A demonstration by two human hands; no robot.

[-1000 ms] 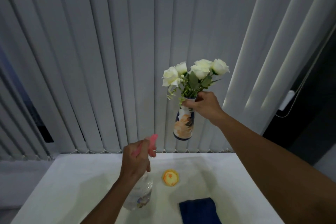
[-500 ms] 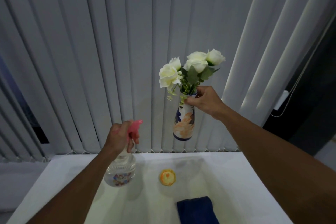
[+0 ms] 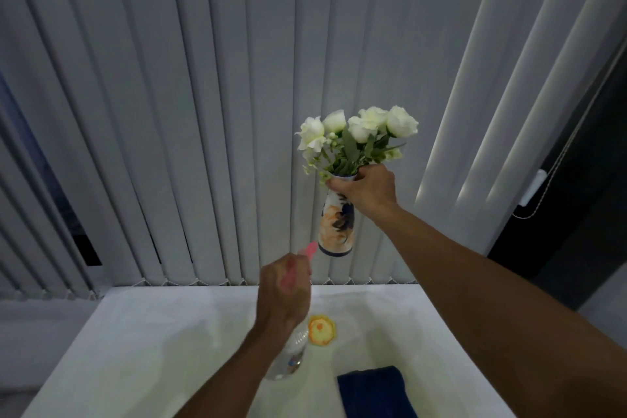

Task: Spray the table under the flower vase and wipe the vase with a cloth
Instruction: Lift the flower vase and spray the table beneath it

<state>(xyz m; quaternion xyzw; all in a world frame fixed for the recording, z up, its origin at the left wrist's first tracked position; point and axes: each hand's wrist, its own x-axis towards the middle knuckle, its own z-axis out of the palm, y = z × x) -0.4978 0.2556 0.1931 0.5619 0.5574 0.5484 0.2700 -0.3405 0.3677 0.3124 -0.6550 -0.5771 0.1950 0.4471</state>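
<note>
The left hand (image 3: pixel 283 295), fingers wrapped round the pink-topped spray bottle (image 3: pixel 288 348), has swung back from the left to frame centre over the white table (image 3: pixel 142 349), while the right hand (image 3: pixel 368 192) pinches the flower vase (image 3: pixel 336 231) aloft, so spraying looks imminent, the blue cloth (image 3: pixel 375 390) unused at lower right.

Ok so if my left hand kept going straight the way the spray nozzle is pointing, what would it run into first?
Probably the base of the vase, held up by your right hand. Your left hand aims the spray bottle up and forward, its pink nozzle just below the vase. Depth is unclear; it could pass in front and reach the blinds.
</note>
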